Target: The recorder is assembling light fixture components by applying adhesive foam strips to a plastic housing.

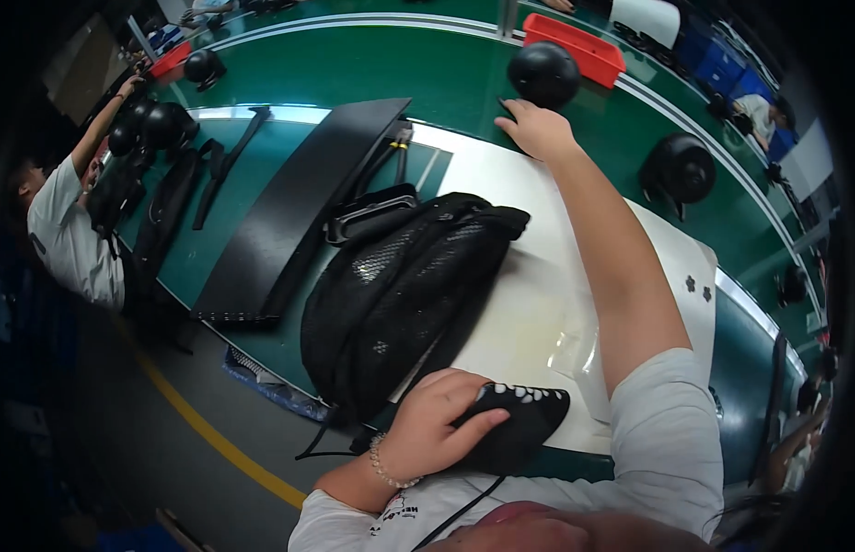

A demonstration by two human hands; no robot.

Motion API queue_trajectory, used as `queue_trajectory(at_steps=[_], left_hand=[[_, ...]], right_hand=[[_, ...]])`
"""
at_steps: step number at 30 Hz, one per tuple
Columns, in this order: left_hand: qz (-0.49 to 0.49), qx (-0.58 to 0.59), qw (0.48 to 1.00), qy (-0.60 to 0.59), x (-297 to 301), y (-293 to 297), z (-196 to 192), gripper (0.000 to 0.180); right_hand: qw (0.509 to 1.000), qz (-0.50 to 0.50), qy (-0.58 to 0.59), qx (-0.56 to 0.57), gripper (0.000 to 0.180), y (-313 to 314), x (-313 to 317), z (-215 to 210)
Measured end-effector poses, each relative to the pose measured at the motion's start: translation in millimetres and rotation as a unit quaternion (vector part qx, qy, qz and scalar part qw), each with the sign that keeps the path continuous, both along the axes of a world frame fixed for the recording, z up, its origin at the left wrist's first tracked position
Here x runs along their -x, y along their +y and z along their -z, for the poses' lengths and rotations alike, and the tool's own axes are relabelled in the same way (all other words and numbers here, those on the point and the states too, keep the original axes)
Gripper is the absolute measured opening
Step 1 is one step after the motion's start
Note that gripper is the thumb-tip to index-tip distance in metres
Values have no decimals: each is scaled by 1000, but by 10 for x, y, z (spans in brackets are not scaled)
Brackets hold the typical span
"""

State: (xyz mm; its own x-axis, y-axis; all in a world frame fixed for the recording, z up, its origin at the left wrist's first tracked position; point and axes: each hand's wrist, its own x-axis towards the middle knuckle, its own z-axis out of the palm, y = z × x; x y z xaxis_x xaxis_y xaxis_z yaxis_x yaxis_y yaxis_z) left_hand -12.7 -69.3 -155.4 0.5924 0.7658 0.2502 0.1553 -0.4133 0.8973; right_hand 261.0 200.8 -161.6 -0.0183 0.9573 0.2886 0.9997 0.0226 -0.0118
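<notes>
My left hand (443, 416), low in the middle close to my body, is closed round a black curved piece (524, 432) with a row of whitish spots along its upper edge. My right arm stretches far forward over the white board (538, 285). At its end my right hand (541, 131) is at the near side of a glossy black dome (543, 74), fingers extended and apart. A small dark bit shows by its fingertips; whether they touch it I cannot tell. Left of the board's middle lies a bulky black mesh bag (409, 285), just beyond my left hand.
Left of the bag are a long black panel (303, 207), a black rectangular frame (377, 213) and yellow-marked pliers (401, 152). Small dark flower-shaped pieces (692, 283) lie at right. Another dome (678, 168) and a red bin (575, 51) stand farther off. A co-worker (73, 230) is at left.
</notes>
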Motion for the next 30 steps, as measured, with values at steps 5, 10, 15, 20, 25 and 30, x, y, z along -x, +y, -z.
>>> queue_trajectory(at_steps=[5, 10, 15, 20, 25, 30], left_hand=[[-6, 4, 1000, 0, 12, 8, 27, 21], [2, 29, 999, -14, -9, 16, 16, 19], [-20, 26, 998, -55, -55, -36, 50, 15], [-10, 4, 994, -109, 35, -111, 110, 17], [75, -27, 946, -314, -187, -383, 88, 21], [114, 41, 952, -281, -670, -681, -69, 16]], right_hand=[[996, 71, -16, 60, 60, 23, -72, 68], [990, 120, -56, 50, 36, -266, -328, -278], [747, 2, 664, 24, 24, -1205, -803, -867], [626, -50, 775, -72, 21, -2753, -474, -1023], [597, -94, 797, -1, 28, -3658, -542, -675], [603, -81, 794, -4, 27, -3917, -587, -382]])
